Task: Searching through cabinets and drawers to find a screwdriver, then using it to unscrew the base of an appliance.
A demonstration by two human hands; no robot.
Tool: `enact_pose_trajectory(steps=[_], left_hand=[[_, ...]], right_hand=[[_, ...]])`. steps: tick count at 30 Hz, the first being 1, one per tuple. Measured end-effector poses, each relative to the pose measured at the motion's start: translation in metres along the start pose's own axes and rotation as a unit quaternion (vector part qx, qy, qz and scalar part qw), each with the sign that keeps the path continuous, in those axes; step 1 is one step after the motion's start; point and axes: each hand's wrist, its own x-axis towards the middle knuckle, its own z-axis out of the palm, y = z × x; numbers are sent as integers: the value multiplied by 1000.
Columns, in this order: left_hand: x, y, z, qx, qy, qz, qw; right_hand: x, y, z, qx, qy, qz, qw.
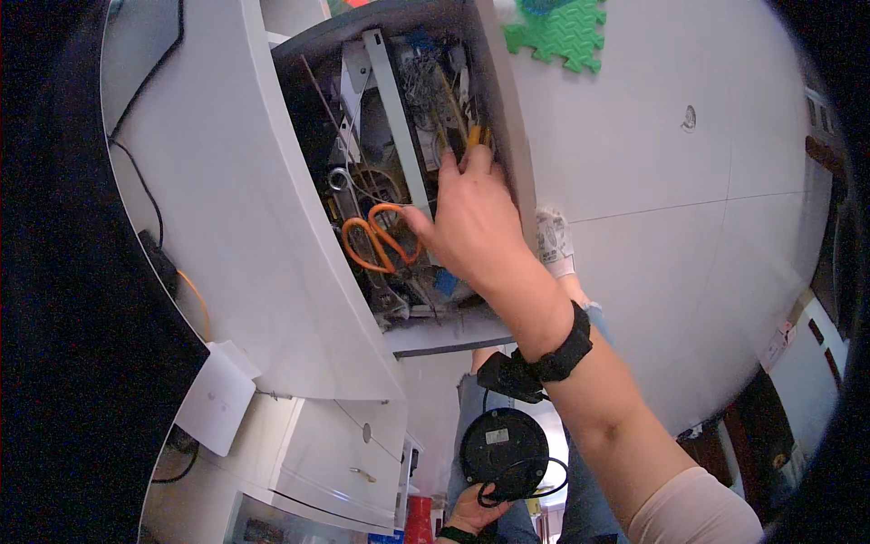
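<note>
My right hand (473, 213) reaches into an open drawer (518, 118) crowded with tools. Its fingers are bent over a yellow-handled tool (478, 136) by the right wall, and its thumb is spread away from them. Orange-handled scissors (372, 245) lie beside that thumb. A long pale metal strip (391, 109) runs lengthwise through the clutter, with a wrench (388, 299) near the front. Low in the view, in front of my legs, my left hand (478, 510) grips a round black base with a cord (505, 444), a pale label on the face in view.
Left of the drawer stretches a white tabletop (222, 199). A white box-like device (217, 399) and cables sit along its edge. Below is a white cabinet (335, 462). On the light floor at the upper right lies a green foam mat piece (562, 36).
</note>
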Motion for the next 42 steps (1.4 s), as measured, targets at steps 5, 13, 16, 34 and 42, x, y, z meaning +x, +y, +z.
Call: enact_pose_trajectory(steps=[5,13,16,34,42], left_hand=[[-18,-7,15,315,-16,161,935],[-24,2,11,614,-42,276,739],[-12,1,-4,617,-42,308,723],[-28,-7,22,233,18,139,962],[-36,5,13,636,37,180,750]], right_hand=[[-21,2,-9,37,-22,-27,999],[-89,8,-15,98,-68,-96,988],[-99,18,-16,87,-30,-126,988],[-144,84,22,244,-97,156,952],[-143,87,15,223,-97,101,965]])
